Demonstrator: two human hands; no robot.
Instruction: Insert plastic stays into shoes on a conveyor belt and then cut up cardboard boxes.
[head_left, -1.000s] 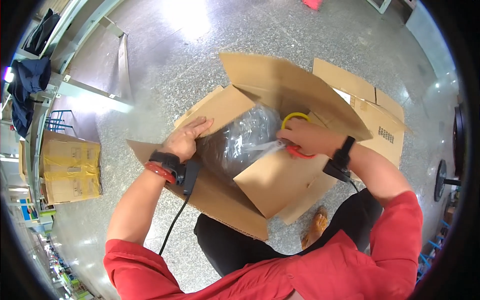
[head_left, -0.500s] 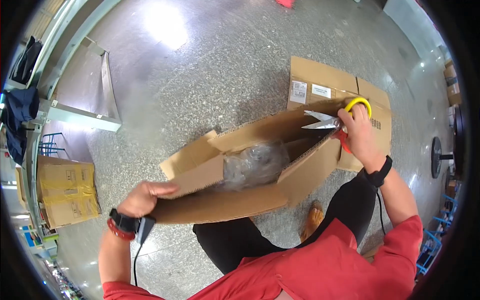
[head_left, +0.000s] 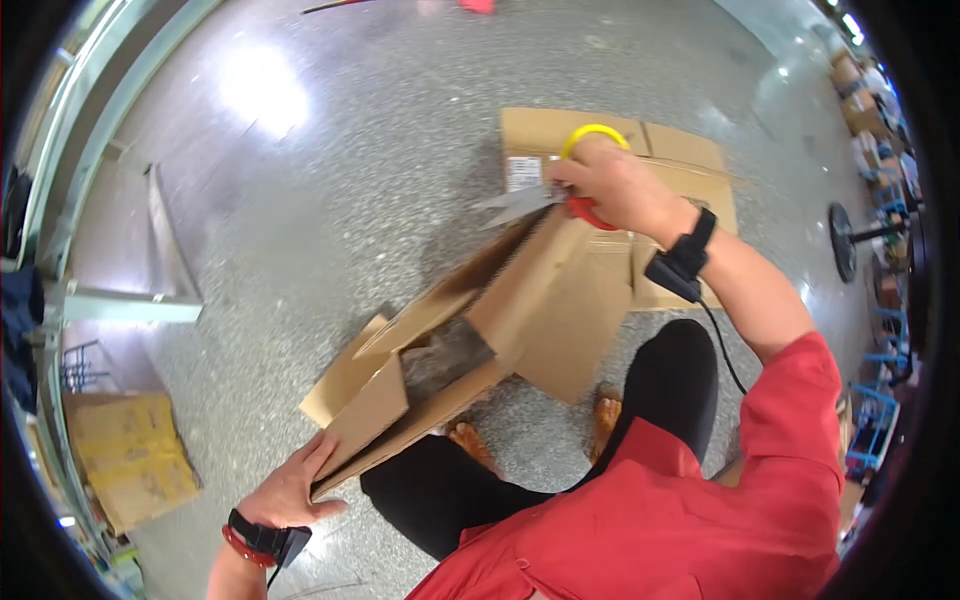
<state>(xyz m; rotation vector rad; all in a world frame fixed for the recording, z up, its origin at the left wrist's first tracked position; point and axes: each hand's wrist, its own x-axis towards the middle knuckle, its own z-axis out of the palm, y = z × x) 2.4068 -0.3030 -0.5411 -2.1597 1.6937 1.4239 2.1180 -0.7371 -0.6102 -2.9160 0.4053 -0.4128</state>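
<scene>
An open cardboard box [head_left: 565, 285] is held tilted in front of my legs, its flaps spread. My left hand [head_left: 285, 487] grips the box's near left corner, fingers along one panel and thumb on the other side. My right hand [head_left: 625, 190] is closed around scissors [head_left: 518, 205] with one yellow and one red handle loop. The blades point left, past the box's far corner, and that hand is against the corner too. Crumpled clear plastic [head_left: 440, 358] shows inside the box, partly hidden by the walls.
Flattened cardboard [head_left: 690, 185] lies on the speckled floor beyond the box. On the left stand a carton with yellow tape [head_left: 130, 450] and a pale metal frame [head_left: 135, 307]. A black round base [head_left: 842, 243] stands at right, near stacked cartons [head_left: 865, 115].
The box has tilted and narrowed, its left end dropping toward me. My right hand has moved left with the scissors; my left hand has come lower. The whole view has shifted.
</scene>
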